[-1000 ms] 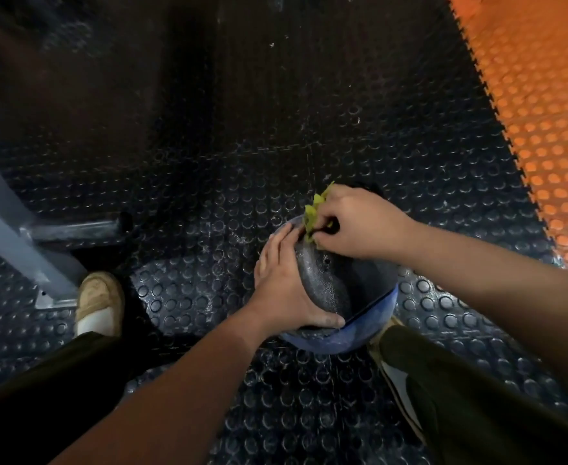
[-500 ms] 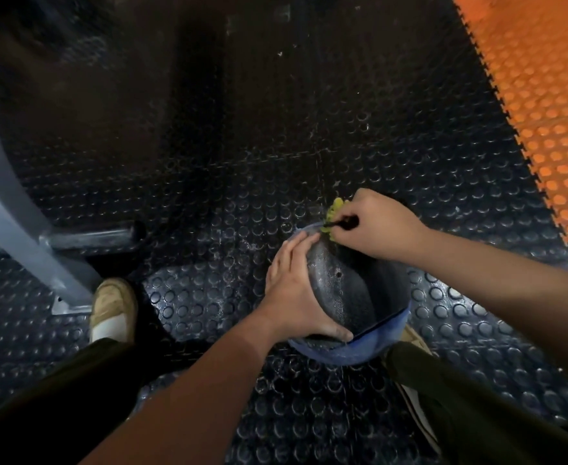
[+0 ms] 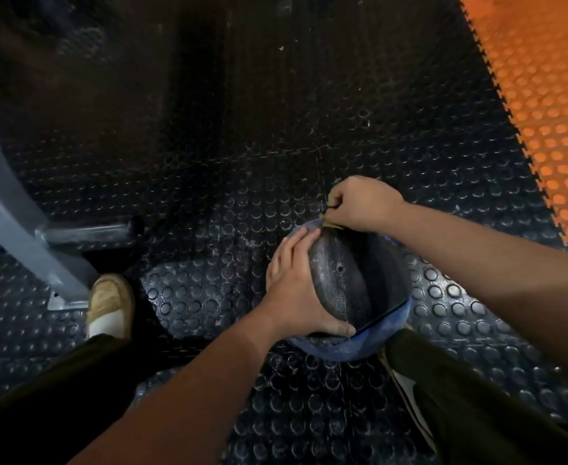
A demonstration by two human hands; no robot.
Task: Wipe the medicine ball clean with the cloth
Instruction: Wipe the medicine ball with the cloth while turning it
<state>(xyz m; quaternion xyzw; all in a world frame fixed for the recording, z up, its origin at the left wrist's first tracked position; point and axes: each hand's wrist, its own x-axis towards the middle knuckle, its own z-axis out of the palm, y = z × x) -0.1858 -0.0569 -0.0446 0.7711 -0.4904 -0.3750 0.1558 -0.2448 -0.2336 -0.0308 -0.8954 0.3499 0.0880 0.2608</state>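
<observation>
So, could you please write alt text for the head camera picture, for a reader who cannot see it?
Seen from above, a person's left hand holds a dark medicine ball over the black studded floor mat, while the right hand grips a yellow-green cloth at its far edge.

Black rubber floor matting [image 3: 276, 146] with raised round studs fills most of the frame. Orange studded matting [image 3: 544, 95] joins it in the upper right along a toothed seam. At left stands a grey curved metal frame [image 3: 4, 209] – a tan worn shoe [image 3: 109, 303] sits just beside its foot.
</observation>
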